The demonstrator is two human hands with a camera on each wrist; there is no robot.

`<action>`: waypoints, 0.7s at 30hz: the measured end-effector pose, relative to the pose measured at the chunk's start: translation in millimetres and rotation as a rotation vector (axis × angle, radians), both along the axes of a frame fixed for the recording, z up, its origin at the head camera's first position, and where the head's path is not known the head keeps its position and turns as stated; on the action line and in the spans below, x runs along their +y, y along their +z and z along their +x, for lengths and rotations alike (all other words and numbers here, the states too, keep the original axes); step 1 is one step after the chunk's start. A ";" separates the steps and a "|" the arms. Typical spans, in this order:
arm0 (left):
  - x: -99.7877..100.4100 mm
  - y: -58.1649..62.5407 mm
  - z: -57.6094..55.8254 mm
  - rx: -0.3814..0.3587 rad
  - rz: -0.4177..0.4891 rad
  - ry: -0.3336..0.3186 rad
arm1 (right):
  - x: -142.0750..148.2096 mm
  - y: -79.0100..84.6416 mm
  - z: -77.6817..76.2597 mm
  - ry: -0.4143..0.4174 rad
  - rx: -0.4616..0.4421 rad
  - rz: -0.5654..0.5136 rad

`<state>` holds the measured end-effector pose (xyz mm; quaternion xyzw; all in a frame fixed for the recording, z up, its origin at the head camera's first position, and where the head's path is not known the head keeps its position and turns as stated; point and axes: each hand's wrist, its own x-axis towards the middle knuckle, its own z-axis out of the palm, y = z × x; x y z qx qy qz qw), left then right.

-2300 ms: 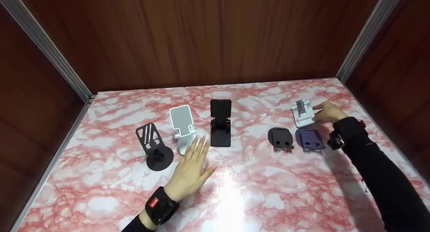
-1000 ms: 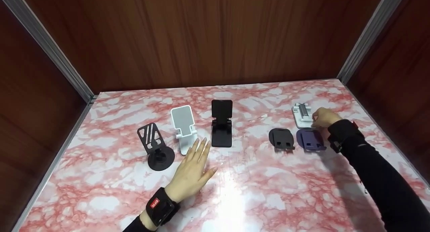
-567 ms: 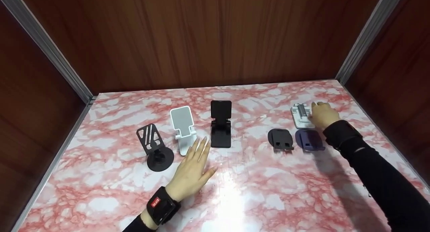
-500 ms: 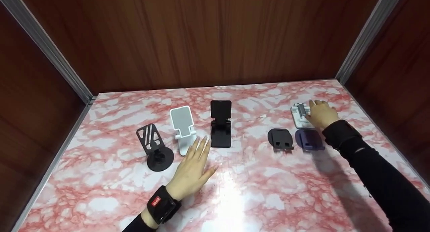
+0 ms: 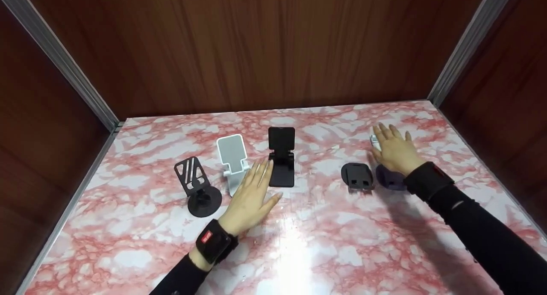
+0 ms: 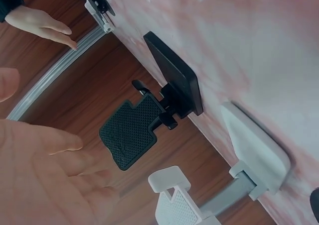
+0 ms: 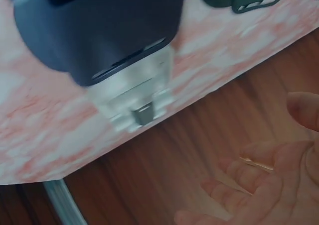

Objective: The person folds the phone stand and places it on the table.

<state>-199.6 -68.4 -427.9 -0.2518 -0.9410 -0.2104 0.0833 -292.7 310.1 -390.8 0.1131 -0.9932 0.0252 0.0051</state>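
My left hand [image 5: 250,196] hovers with straight fingers near the upright white phone stand [image 5: 232,151] and the unfolded black phone stand [image 5: 281,175], holding nothing. In the left wrist view, the palm of that hand [image 6: 45,175] is apart from both stands. My right hand [image 5: 395,151], fingers spread, is above a folded white phone stand [image 7: 137,93] and covers most of it in the head view. The right wrist view shows this hand [image 7: 274,185] with nothing in its fingers. A folded purple phone stand [image 5: 389,180] lies just in front of the white one, partly hidden by the hand.
Left of the upright white stand is a black phone stand with a slotted plate and round base [image 5: 204,202]. A folded dark grey phone stand [image 5: 358,175] lies beside the purple one. Wooden panels [image 5: 273,47] enclose the marbled table [image 5: 324,243] at the back and sides.
My right hand has let go of the folded white stand, lifted and moved left over it with fingers straightening. My left hand has shifted slightly forward and right. The stands are settled.
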 end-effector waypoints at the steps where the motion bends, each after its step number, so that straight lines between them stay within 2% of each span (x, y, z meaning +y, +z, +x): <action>1: 1.0 1.0 -2.5 -0.003 0.007 0.002 | -2.9 -1.2 2.6 0.010 0.010 0.000; 5: 5.0 4.4 -11.7 -0.005 0.049 0.001 | -12.7 -5.9 12.3 0.049 0.031 -0.013; 12: 16.0 7.1 -33.3 -0.015 0.196 -0.006 | -26.2 -10.9 25.9 0.120 0.090 -0.031; 21: 29.6 11.8 -57.0 -0.099 0.409 0.086 | -43.0 -17.7 38.7 0.175 0.090 -0.074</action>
